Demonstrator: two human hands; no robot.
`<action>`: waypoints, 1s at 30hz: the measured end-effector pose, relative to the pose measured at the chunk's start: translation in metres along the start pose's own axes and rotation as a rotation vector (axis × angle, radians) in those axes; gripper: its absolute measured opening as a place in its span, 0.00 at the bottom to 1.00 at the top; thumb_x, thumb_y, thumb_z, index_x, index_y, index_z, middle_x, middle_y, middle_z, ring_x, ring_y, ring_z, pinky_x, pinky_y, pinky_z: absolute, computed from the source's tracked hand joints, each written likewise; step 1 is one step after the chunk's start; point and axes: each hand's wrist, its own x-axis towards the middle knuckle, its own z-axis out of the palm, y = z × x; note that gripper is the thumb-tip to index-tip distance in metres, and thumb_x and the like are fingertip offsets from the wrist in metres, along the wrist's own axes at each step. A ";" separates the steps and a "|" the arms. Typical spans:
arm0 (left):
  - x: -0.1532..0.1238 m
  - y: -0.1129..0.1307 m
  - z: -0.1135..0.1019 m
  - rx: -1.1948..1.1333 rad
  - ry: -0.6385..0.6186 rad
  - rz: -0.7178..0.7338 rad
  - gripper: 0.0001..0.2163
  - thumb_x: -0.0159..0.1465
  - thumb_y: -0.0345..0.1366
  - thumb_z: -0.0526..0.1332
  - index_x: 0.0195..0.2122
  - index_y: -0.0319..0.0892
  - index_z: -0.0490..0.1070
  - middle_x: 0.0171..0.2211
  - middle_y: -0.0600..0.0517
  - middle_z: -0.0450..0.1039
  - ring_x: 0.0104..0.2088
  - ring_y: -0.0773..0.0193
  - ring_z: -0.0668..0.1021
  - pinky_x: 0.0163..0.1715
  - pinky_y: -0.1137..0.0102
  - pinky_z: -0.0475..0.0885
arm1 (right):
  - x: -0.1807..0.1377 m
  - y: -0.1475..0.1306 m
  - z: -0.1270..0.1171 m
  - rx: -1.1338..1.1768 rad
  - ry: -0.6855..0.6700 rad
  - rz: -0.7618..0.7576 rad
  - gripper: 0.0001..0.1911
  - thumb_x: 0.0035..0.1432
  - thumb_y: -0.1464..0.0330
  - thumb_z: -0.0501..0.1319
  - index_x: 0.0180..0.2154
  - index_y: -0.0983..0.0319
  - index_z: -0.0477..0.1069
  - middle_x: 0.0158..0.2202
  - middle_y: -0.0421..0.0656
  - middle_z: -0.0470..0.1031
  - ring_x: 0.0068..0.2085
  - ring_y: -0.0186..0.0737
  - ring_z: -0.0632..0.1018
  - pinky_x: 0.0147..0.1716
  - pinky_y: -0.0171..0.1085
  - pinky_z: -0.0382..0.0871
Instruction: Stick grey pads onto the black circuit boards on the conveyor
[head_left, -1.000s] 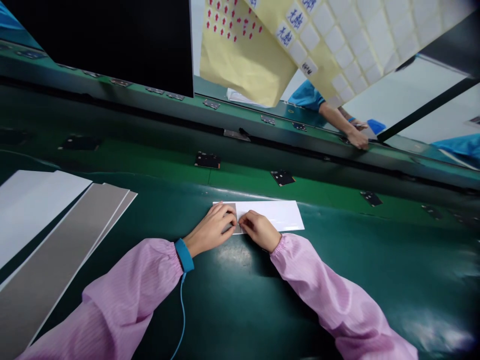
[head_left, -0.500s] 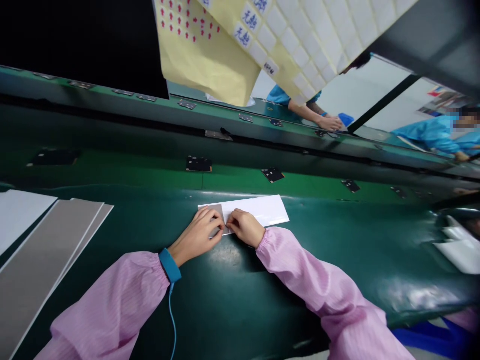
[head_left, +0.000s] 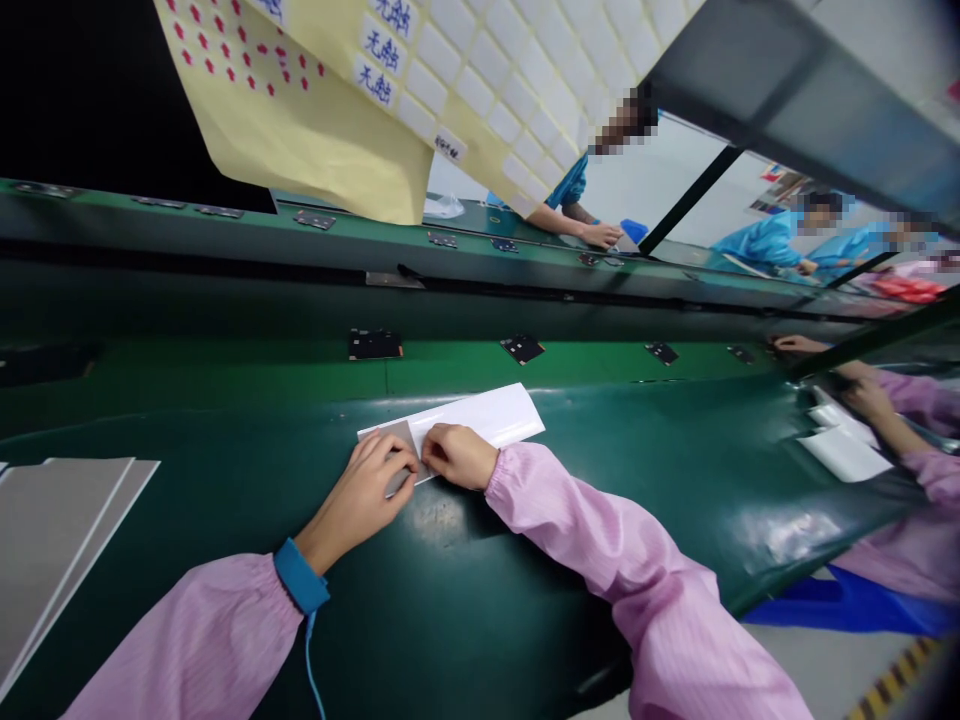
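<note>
A long sheet lies across the bench in front of me, with a white glossy part point(head_left: 491, 412) to the right and a grey part point(head_left: 403, 436) to the left. My left hand point(head_left: 371, 475) rests on the grey part, fingers bent and thumb drawn close to the index fingertip. Just right of it, my right hand point(head_left: 457, 455) pinches at the border where white meets grey. What its fingertips hold is too small to make out fully; it looks like the edge of the white sheet. A blue wrist strap point(head_left: 301, 577) with a cord circles my left wrist.
Grey sheets with white borders point(head_left: 67, 540) lie at the left. Dark circuit boards point(head_left: 376, 344) sit along the green strip point(head_left: 442, 365) behind. Yellow sticker sheets point(head_left: 322, 150) hang above. At right are crumpled white sheets point(head_left: 844, 450) and a co-worker's pink sleeve point(head_left: 922, 400).
My view has swung to the right, bringing a co-worker's hands into sight at the right. Both my hands stay on the sheet in nearly the same pose.
</note>
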 end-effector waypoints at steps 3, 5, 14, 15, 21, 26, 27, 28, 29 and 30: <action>0.000 -0.002 0.003 0.013 0.020 -0.014 0.05 0.62 0.31 0.53 0.36 0.44 0.67 0.38 0.51 0.65 0.43 0.59 0.69 0.55 0.54 0.58 | 0.014 0.002 -0.008 0.012 0.003 -0.006 0.05 0.51 0.78 0.58 0.26 0.64 0.68 0.28 0.42 0.70 0.28 0.32 0.69 0.31 0.31 0.62; 0.001 -0.003 0.003 0.008 0.021 -0.019 0.05 0.62 0.30 0.53 0.36 0.44 0.67 0.39 0.51 0.65 0.43 0.59 0.69 0.54 0.54 0.59 | 0.024 0.005 -0.015 0.042 0.027 -0.017 0.05 0.51 0.78 0.58 0.26 0.65 0.69 0.27 0.41 0.71 0.27 0.31 0.69 0.30 0.30 0.62; 0.001 0.002 -0.002 -0.059 -0.064 -0.031 0.07 0.57 0.26 0.54 0.33 0.44 0.66 0.36 0.52 0.64 0.44 0.59 0.68 0.55 0.55 0.57 | 0.116 0.056 -0.059 0.205 0.148 0.068 0.05 0.52 0.77 0.58 0.27 0.66 0.71 0.24 0.39 0.71 0.24 0.28 0.70 0.29 0.29 0.65; 0.001 0.003 -0.003 -0.067 -0.066 -0.038 0.07 0.57 0.26 0.54 0.33 0.44 0.66 0.36 0.52 0.64 0.44 0.59 0.67 0.55 0.55 0.57 | 0.127 0.061 -0.062 0.233 0.158 0.130 0.04 0.53 0.76 0.59 0.27 0.66 0.71 0.23 0.38 0.71 0.23 0.27 0.70 0.28 0.30 0.66; 0.001 0.004 -0.005 -0.111 -0.052 -0.081 0.07 0.56 0.25 0.55 0.33 0.43 0.65 0.36 0.52 0.63 0.42 0.60 0.67 0.56 0.55 0.56 | 0.169 0.071 -0.064 0.223 0.106 0.289 0.04 0.57 0.75 0.56 0.31 0.65 0.68 0.19 0.35 0.65 0.20 0.27 0.69 0.22 0.27 0.66; 0.001 0.004 -0.006 -0.135 -0.055 -0.094 0.06 0.57 0.25 0.55 0.33 0.43 0.66 0.35 0.52 0.62 0.42 0.60 0.67 0.56 0.56 0.56 | 0.186 0.075 -0.059 -0.044 0.068 0.294 0.05 0.58 0.73 0.56 0.33 0.64 0.70 0.23 0.38 0.70 0.22 0.27 0.70 0.27 0.28 0.66; 0.001 0.004 -0.007 -0.137 -0.055 -0.097 0.06 0.57 0.25 0.55 0.33 0.43 0.66 0.35 0.52 0.62 0.42 0.60 0.67 0.56 0.56 0.56 | 0.187 0.077 -0.059 -0.079 0.061 0.301 0.05 0.58 0.72 0.56 0.34 0.64 0.70 0.24 0.38 0.71 0.23 0.28 0.70 0.28 0.29 0.66; 0.001 0.004 -0.007 -0.137 -0.053 -0.098 0.06 0.57 0.26 0.55 0.33 0.43 0.66 0.35 0.52 0.62 0.42 0.60 0.67 0.56 0.56 0.56 | 0.189 0.079 -0.059 -0.104 0.054 0.308 0.05 0.58 0.72 0.56 0.34 0.64 0.70 0.25 0.39 0.71 0.23 0.28 0.71 0.28 0.29 0.66; 0.001 0.005 -0.007 -0.136 -0.051 -0.098 0.06 0.57 0.26 0.55 0.33 0.43 0.66 0.35 0.52 0.62 0.42 0.60 0.66 0.56 0.56 0.56 | 0.189 0.081 -0.060 -0.122 0.048 0.316 0.06 0.58 0.71 0.56 0.34 0.64 0.71 0.26 0.39 0.72 0.24 0.29 0.71 0.29 0.29 0.66; 0.001 0.005 -0.008 -0.135 -0.049 -0.096 0.06 0.57 0.26 0.55 0.33 0.43 0.66 0.35 0.52 0.62 0.42 0.60 0.66 0.56 0.56 0.56 | 0.189 0.082 -0.061 -0.135 0.043 0.322 0.06 0.58 0.70 0.56 0.35 0.64 0.71 0.26 0.40 0.72 0.25 0.29 0.71 0.29 0.30 0.66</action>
